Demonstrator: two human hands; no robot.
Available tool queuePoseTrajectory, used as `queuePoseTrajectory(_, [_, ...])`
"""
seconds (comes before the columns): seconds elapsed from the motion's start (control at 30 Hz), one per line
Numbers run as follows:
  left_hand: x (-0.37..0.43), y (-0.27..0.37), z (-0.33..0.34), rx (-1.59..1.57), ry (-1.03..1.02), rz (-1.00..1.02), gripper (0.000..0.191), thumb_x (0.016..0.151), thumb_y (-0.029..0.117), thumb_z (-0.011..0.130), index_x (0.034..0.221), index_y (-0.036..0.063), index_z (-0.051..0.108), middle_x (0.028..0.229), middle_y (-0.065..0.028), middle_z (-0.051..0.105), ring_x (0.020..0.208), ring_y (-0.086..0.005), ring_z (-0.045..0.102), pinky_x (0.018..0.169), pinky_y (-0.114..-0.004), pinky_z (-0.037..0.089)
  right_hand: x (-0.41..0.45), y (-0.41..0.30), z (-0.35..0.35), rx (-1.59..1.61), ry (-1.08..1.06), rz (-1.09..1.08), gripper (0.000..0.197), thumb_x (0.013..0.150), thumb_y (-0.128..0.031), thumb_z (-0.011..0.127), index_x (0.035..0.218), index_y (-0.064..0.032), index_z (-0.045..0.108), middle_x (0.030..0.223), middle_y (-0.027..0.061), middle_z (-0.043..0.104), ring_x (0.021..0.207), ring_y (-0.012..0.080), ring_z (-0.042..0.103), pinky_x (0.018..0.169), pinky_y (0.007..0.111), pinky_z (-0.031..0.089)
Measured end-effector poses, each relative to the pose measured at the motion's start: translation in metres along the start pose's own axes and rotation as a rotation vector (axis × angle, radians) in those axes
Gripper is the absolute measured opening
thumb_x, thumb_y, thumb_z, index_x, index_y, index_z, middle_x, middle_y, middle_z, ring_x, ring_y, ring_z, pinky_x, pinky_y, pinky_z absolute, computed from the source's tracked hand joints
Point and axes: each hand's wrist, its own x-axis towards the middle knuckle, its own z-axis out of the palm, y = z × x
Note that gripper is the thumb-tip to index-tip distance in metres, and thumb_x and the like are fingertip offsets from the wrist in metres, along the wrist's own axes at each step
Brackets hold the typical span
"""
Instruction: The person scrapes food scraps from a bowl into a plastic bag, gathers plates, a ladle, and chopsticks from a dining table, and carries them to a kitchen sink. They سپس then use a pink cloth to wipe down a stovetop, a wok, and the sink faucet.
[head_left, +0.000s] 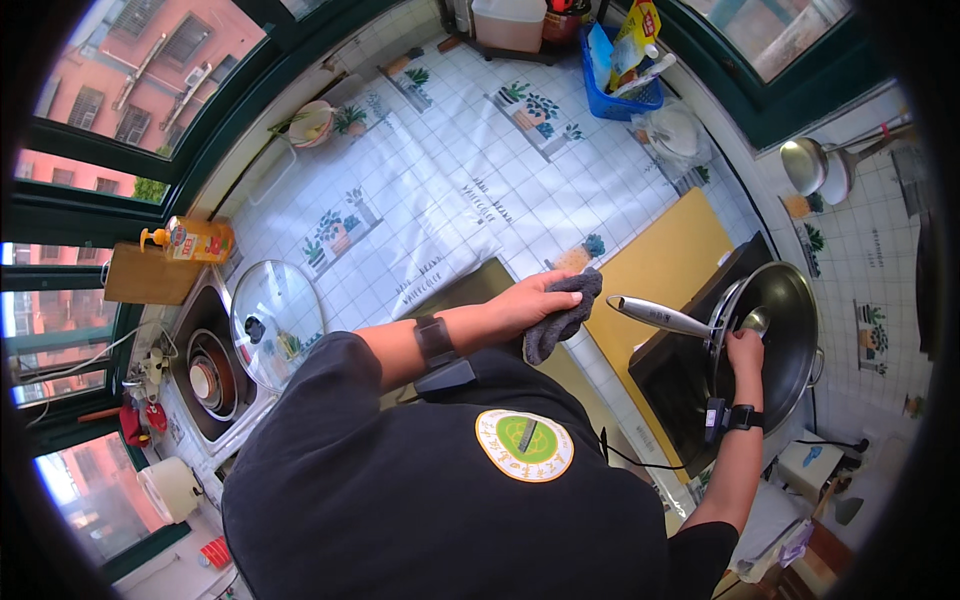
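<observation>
My left hand (551, 296) grips a dark grey cloth (562, 319), which hangs folded over the front edge of the counter. At the right, my right hand (745, 351) reaches inside a dark wok (784, 360) with its fingers closed around what looks like a metal spoon (755, 321). Part of that utensil is hidden by the fingers. The wok's long steel handle (660, 315) points toward my left hand but is apart from it. Beneath the wok lies a black cooktop (660, 390) on a yellow board (660, 251).
A glass lid (276, 322) leans beside the sink (217, 300), which holds stacked bowls (210, 382). An orange soap bottle (196, 240) stands near a wooden board (150, 274). A blue basket (622, 105) sits at the back. Ladles (804, 166) hang on the right wall.
</observation>
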Motion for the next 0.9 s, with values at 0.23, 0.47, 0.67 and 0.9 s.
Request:
queuePoseTrajectory(0.23, [0.003,0.007,0.000,0.072,0.008,-0.010,0.036,0.089,0.016,0.052,0.121,0.0014,0.045,0.096,-0.0055,0.056,0.079,-0.0109,0.056,0.070,-0.025,0.048,0.002,-0.007,-0.001,0.023,-0.042,0.025,0.032,0.072,-0.033,0.063,0.080,-0.0017,0.066,0.083,0.0211,0.064,0.084,0.0361,0.061,0.074,0.042,0.047])
queuePoseTrajectory(0.47, [0.015,0.017,-0.003,0.124,0.113,-0.055,0.041,0.087,0.015,0.056,0.124,0.0022,0.045,0.090,-0.0054,0.061,0.073,-0.0109,0.059,0.061,-0.023,0.049,0.008,0.012,0.000,0.155,-0.072,-0.036,0.039,0.072,-0.037,0.055,0.084,-0.0009,0.063,0.084,0.0204,0.063,0.082,0.0344,0.061,0.071,0.041,0.047])
queuePoseTrajectory(0.67, [0.025,0.027,0.007,0.218,0.079,0.032,0.037,0.089,0.015,0.049,0.121,-0.0028,0.045,0.107,-0.0119,0.056,0.093,-0.0183,0.058,0.080,-0.029,0.048,0.002,0.049,-0.019,0.345,-0.197,-0.101,0.031,0.065,-0.038,0.063,0.068,-0.0072,0.066,0.064,0.0128,0.061,0.060,0.0257,0.059,0.058,0.035,0.045])
queuePoseTrajectory(0.9, [0.039,0.028,0.021,0.314,0.028,-0.029,0.036,0.089,0.014,0.048,0.120,-0.0030,0.045,0.106,-0.0130,0.057,0.090,-0.0198,0.060,0.079,-0.030,0.049,-0.011,0.046,0.003,0.440,-0.211,-0.125,0.029,0.066,-0.030,0.063,0.076,-0.0028,0.066,0.067,0.0125,0.063,0.064,0.0244,0.061,0.062,0.033,0.047])
